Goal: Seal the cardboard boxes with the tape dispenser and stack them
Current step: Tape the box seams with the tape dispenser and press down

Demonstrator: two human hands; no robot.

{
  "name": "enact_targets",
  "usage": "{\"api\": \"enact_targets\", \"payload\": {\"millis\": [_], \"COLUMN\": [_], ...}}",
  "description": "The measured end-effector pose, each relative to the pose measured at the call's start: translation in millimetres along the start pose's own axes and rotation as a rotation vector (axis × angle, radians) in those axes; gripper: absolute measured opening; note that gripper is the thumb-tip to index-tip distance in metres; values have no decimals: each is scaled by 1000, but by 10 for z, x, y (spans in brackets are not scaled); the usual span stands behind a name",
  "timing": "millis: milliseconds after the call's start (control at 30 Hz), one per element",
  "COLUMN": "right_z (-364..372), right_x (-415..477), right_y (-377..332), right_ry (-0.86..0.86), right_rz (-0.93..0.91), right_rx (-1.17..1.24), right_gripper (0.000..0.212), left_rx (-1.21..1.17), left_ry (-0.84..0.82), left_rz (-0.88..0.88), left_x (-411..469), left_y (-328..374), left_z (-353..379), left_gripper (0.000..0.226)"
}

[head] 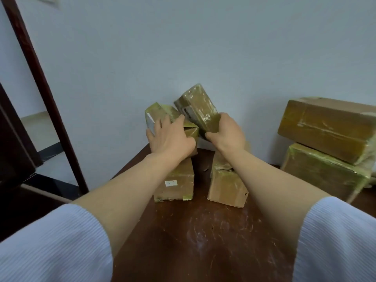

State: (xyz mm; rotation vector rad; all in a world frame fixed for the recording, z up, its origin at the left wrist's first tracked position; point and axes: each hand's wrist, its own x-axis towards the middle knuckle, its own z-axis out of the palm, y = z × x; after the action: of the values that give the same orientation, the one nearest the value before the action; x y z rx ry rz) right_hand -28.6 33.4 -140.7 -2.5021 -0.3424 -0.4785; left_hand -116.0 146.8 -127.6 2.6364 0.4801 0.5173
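Right grip (pixel 225 132) is closed round the lower end of a small taped box (pixel 198 107), holding it tilted in the air near the wall; its fingers are hidden behind the box. Left grip (pixel 171 137) lies spread flat on a second tilted box (pixel 160 110), which sits atop an upright carton (pixel 175 180). Just beside stands a plainer carton (pixel 225 184), partly hidden by the right forearm. All are brown cardboard under glossy, wrinkled yellowish tape. On the scratched dark wooden bench (pixel 203 231), at the right, two larger boxes (pixel 329 127) lie stacked, cut off by the frame edge.
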Motion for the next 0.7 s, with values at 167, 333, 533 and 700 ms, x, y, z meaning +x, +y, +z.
{"api": "enact_targets", "payload": {"millis": [167,333,533,700], "right_z": [-496,-1017,-1326,-1263], "right_x": [-189,-767,-1774,-2507], "right_y": [-43,160,655,1118], "right_ry": [155,254,261,121], "right_rz": [-66,-207,-397,-501], "right_rx": [195,174,70,3], "right_gripper": [59,57,58,70], "left_rx": [-120,-700,-1252,-1017], "left_ry": [111,218,191,32], "left_rz": [94,5,-139,-196], "left_x": [-117,-422,-1040,-1554], "left_y": [92,212,236,39], "left_z": [-156,-404,-536,-279], "left_gripper": [66,51,62,90]}}
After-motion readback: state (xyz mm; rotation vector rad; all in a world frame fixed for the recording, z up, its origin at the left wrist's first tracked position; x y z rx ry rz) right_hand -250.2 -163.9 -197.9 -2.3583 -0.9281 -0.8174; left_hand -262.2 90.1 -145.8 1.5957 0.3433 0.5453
